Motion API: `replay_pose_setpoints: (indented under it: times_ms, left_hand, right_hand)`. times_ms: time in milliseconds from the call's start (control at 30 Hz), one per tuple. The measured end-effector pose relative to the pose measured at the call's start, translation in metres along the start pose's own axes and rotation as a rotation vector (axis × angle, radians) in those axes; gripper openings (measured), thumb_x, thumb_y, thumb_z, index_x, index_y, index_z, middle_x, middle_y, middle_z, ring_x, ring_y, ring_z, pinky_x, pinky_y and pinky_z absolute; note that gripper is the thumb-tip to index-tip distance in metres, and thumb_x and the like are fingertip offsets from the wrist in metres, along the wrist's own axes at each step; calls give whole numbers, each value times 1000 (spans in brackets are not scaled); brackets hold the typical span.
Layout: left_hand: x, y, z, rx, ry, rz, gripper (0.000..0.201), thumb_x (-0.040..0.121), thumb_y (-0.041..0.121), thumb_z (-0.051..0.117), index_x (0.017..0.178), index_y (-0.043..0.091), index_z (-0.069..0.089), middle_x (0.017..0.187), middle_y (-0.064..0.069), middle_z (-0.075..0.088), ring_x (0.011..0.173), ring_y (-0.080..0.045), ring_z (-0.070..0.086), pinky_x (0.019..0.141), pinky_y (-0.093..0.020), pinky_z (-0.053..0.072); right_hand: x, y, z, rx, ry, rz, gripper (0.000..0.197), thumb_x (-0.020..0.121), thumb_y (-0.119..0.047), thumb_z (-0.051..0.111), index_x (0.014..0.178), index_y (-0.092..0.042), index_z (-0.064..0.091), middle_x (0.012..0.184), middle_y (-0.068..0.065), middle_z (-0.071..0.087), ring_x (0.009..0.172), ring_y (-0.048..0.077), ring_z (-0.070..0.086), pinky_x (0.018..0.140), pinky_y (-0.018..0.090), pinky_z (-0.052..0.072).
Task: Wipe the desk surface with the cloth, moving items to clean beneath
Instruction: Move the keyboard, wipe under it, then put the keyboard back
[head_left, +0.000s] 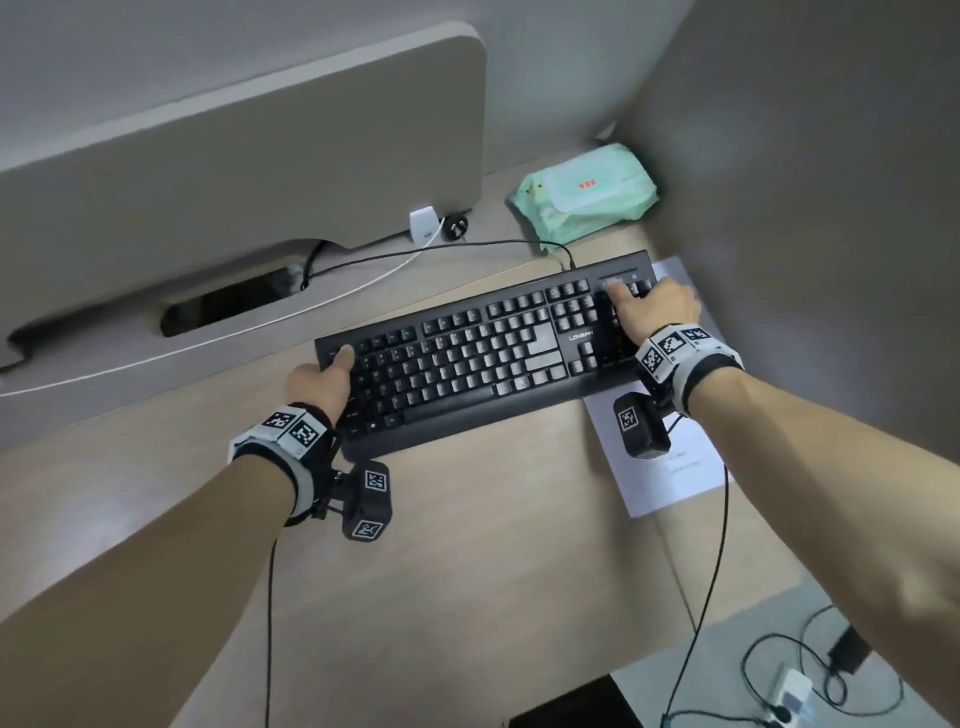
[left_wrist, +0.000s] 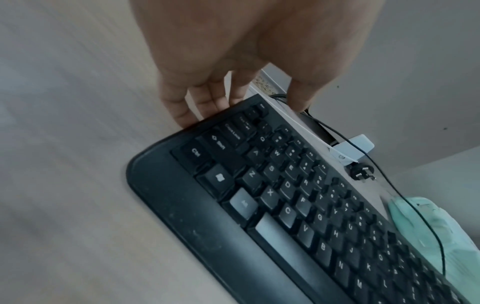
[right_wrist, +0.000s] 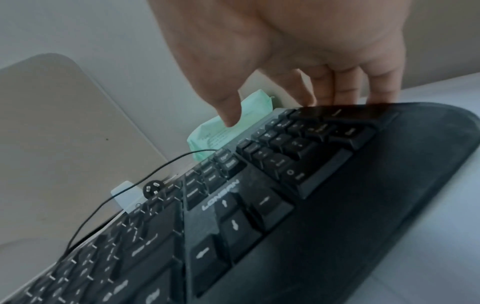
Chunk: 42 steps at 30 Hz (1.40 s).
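Note:
A black keyboard (head_left: 483, 353) lies slantwise across the light wooden desk (head_left: 467, 545). My left hand (head_left: 324, 376) grips its left end, thumb on top and fingers curled under the edge (left_wrist: 241, 82). My right hand (head_left: 654, 306) grips the right end by the number pad, thumb on top and fingers wrapped over the side (right_wrist: 293, 88). The keyboard (left_wrist: 285, 216) (right_wrist: 259, 205) partly overlaps a white sheet of paper (head_left: 670, 467). I cannot tell whether it is off the desk. No cloth shows in any view.
A green pack of wipes (head_left: 587, 192) sits in the back right corner. A white charger (head_left: 423, 224) and a black plug (head_left: 456, 227) lie at the foot of the beige divider (head_left: 234, 166). Behind the keyboard run its black cable (head_left: 441, 249) and a white cable (head_left: 208, 343). A partition wall (head_left: 805, 208) closes the right side.

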<state>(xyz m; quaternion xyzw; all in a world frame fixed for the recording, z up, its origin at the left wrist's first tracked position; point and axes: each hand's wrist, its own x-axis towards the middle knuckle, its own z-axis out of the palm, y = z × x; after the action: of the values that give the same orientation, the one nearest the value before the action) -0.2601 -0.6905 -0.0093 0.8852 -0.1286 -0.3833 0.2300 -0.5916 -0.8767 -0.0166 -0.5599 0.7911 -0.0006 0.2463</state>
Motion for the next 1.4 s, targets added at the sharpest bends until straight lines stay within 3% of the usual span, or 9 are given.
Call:
replay_pose_setpoints:
  times_ms: [100, 233, 333, 467, 700, 900, 1067, 1233, 1400]
  left_hand:
    - [-2, -5, -20, 12, 28, 29, 54, 93, 51, 51, 97, -2, 62, 95, -18, 61, 76, -29, 54, 76, -34, 39]
    - [8, -34, -72, 10, 70, 10, 67, 91, 57, 50, 108, -6, 63, 110, -25, 64, 99, -41, 59, 91, -40, 45]
    - [21, -66, -120, 2, 95, -19, 66, 91, 58, 48, 103, -5, 64, 108, -27, 65, 99, -42, 60, 92, -42, 45]
    - [34, -109, -201, 37, 105, -60, 63, 96, 55, 42, 108, -4, 61, 103, -23, 60, 101, -41, 57, 85, -36, 38]
    - [79, -203, -358, -71, 311, -232, 74, 87, 60, 55, 123, -5, 58, 130, -26, 58, 119, -41, 55, 101, -38, 39]
    - [120, -261, -448, -80, 320, -321, 74, 94, 59, 42, 135, -2, 49, 141, -23, 50, 127, -39, 48, 106, -39, 33]
    - [147, -286, -478, -72, 326, -295, 62, 100, 47, 37, 138, -1, 47, 146, -22, 44, 132, -38, 42, 108, -38, 29]
    - [165, -299, -480, -142, 318, -230, 54, 93, 47, 46, 118, 3, 62, 125, -21, 61, 111, -37, 58, 92, -38, 41]
    - [175, -306, -477, -163, 302, -166, 45, 94, 39, 49, 114, 1, 63, 113, -18, 65, 99, -31, 60, 78, -31, 38]
  right_hand:
    - [-17, -10, -2, 7, 31, -30, 81, 82, -72, 51, 126, -3, 54, 131, 21, 50, 125, 39, 43, 100, 44, 38]
    - [-60, -43, 9, 11, 22, -95, 80, 79, -73, 52, 122, -6, 54, 127, 21, 52, 120, 40, 48, 98, 44, 40]
    - [-99, -78, 27, 19, 11, -153, 80, 80, -72, 51, 122, -5, 52, 127, 23, 52, 119, 42, 50, 101, 45, 39]
    - [-161, -132, 67, 33, -37, -254, 77, 83, -70, 51, 120, -3, 53, 122, 23, 56, 117, 41, 53, 99, 45, 42]
    - [-276, -246, 170, 95, -174, -359, 77, 81, -72, 54, 117, -4, 51, 120, 21, 59, 112, 39, 57, 96, 43, 46]
    - [-346, -320, 236, 52, -270, -428, 83, 82, -71, 53, 127, -2, 46, 127, 20, 55, 118, 37, 54, 99, 42, 44]
    - [-377, -356, 266, -25, -308, -442, 85, 85, -69, 51, 134, -1, 42, 133, 20, 50, 124, 36, 49, 102, 43, 41]
    - [-380, -364, 281, -173, -295, -433, 85, 87, -70, 47, 132, 2, 42, 131, 22, 52, 123, 36, 49, 101, 41, 39]
    - [-374, -365, 288, -270, -307, -444, 85, 88, -71, 42, 129, 3, 48, 128, 23, 54, 121, 36, 51, 101, 41, 40]
